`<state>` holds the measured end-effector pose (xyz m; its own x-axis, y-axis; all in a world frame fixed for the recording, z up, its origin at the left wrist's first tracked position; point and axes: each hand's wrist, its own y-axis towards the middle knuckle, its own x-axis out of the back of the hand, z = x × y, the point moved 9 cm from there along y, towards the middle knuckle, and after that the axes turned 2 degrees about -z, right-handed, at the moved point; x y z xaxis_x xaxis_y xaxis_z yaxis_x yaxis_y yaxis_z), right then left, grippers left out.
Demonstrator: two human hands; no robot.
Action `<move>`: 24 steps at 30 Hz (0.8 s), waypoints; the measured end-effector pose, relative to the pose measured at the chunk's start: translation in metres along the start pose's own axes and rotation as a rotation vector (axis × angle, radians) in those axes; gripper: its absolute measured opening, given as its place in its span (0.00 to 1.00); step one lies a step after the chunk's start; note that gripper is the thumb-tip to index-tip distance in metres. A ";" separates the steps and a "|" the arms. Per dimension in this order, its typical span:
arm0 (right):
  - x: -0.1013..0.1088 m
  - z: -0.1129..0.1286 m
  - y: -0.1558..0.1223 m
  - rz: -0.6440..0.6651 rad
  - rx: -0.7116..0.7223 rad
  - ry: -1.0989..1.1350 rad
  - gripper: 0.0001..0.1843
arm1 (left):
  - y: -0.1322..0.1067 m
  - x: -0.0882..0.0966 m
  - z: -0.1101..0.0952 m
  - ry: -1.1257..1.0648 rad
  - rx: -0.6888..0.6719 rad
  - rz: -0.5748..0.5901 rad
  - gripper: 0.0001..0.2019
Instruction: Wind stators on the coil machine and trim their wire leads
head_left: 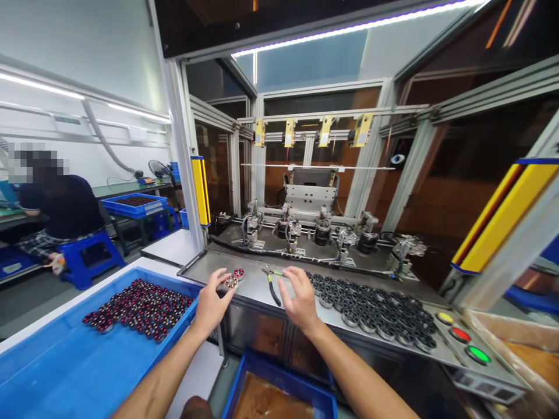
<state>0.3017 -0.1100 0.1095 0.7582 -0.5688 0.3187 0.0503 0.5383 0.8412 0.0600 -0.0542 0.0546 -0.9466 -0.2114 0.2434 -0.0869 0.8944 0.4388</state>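
My left hand [212,302] pinches a small round red-and-copper wound part [230,282] just above the machine's metal shelf [253,288]. A second such part [238,273] lies on the shelf right behind it. My right hand [299,297] hovers over the shelf with fingers spread and nothing in it, close to a pair of pliers [271,282] with green-and-black handles. To its right lies a heap of several dark ring-shaped parts [375,308].
A blue tray [56,361] at my left holds several red wound parts [140,308]. Yellow, red and green buttons [460,334] sit at the shelf's right end. Fixtures [323,230] stand inside the machine. Another person [56,215] sits far left. A blue bin [279,396] is below.
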 end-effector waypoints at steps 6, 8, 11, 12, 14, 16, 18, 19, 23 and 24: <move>0.012 0.069 -0.058 0.241 -0.232 0.254 0.05 | -0.066 -0.002 -0.033 -0.272 0.018 0.019 0.24; 0.011 0.075 -0.074 0.315 -0.379 0.352 0.06 | -0.092 -0.005 -0.042 -0.321 0.045 0.020 0.24; 0.009 0.071 -0.099 0.396 -0.705 0.578 0.11 | -0.130 -0.008 -0.052 -0.356 0.087 0.038 0.23; 0.009 0.071 -0.106 0.414 -0.796 0.643 0.14 | -0.141 -0.008 -0.056 -0.360 0.087 0.054 0.24; 0.012 0.074 -0.116 0.455 -0.904 0.713 0.18 | -0.159 -0.009 -0.064 -0.375 0.068 0.085 0.26; 0.016 0.079 -0.121 0.499 -0.950 0.751 0.21 | -0.170 -0.007 -0.071 -0.409 0.060 0.070 0.27; 0.019 0.085 -0.123 0.538 -0.960 0.800 0.23 | -0.175 -0.005 -0.074 -0.443 0.081 0.031 0.25; 0.019 0.088 -0.123 0.554 -0.961 0.824 0.23 | -0.176 -0.004 -0.076 -0.451 0.094 0.015 0.24; 0.018 0.091 -0.129 0.573 -0.972 0.867 0.24 | -0.177 -0.006 -0.082 -0.469 0.108 0.005 0.23; 0.017 0.090 -0.131 0.565 -0.978 0.904 0.23 | -0.177 -0.006 -0.082 -0.488 0.118 0.009 0.23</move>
<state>0.2489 -0.2459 0.0443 0.9519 0.2406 -0.1899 -0.2539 0.9660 -0.0491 0.1069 -0.2433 0.0464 -0.9799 -0.0193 -0.1984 -0.0855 0.9397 0.3311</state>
